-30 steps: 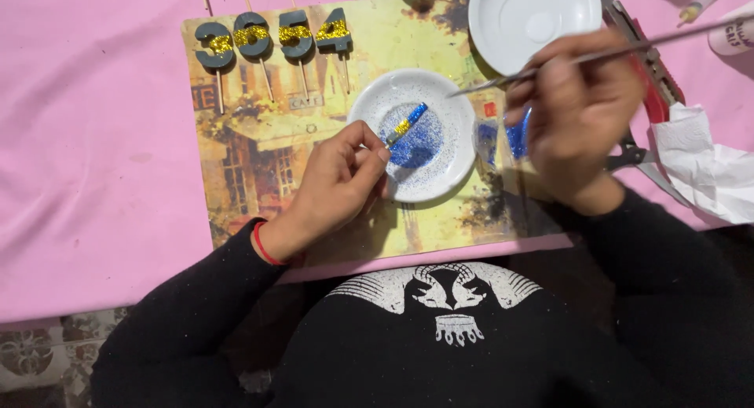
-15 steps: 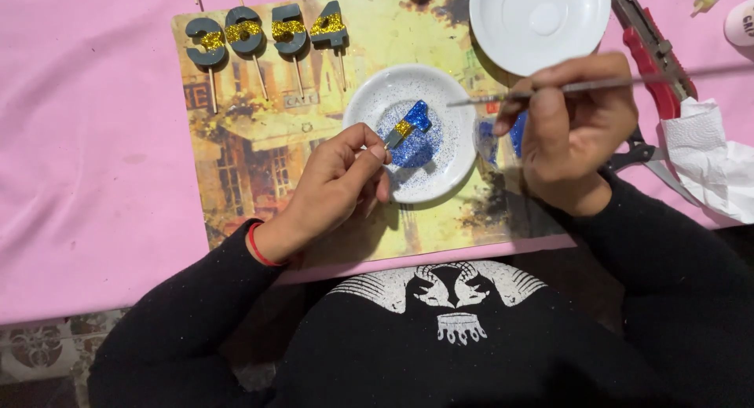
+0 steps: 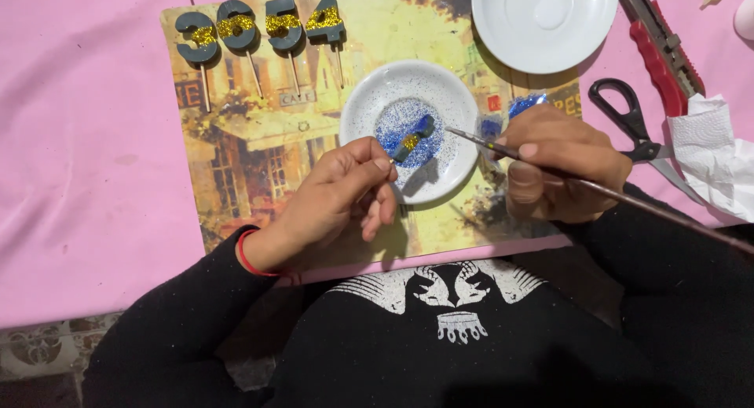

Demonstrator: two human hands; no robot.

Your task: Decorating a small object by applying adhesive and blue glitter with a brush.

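Note:
My left hand (image 3: 334, 200) pinches the stick of a small grey piece with gold and blue glitter (image 3: 414, 137), held edge-on over a white saucer (image 3: 369, 98) dusted with blue glitter. My right hand (image 3: 561, 172) grips a thin paintbrush (image 3: 628, 197); its tip points left, just over the saucer's right rim near the piece. The same hand also clutches a small clear bag of blue glitter (image 3: 525, 106). Both sit on a yellow picture placemat (image 3: 251, 164).
Several grey number-shaped candles with gold glitter (image 3: 259, 27) lie at the placemat's top left. An empty white saucer (image 3: 543, 19) stands at the back. Black scissors (image 3: 628, 117), a red utility knife (image 3: 660, 51) and a crumpled tissue (image 3: 719, 153) lie right on the pink cloth (image 3: 78, 157).
The piece has turned edge-on in my left hand. My right hand has dropped lower and swung the brush so its tip points at the saucer.

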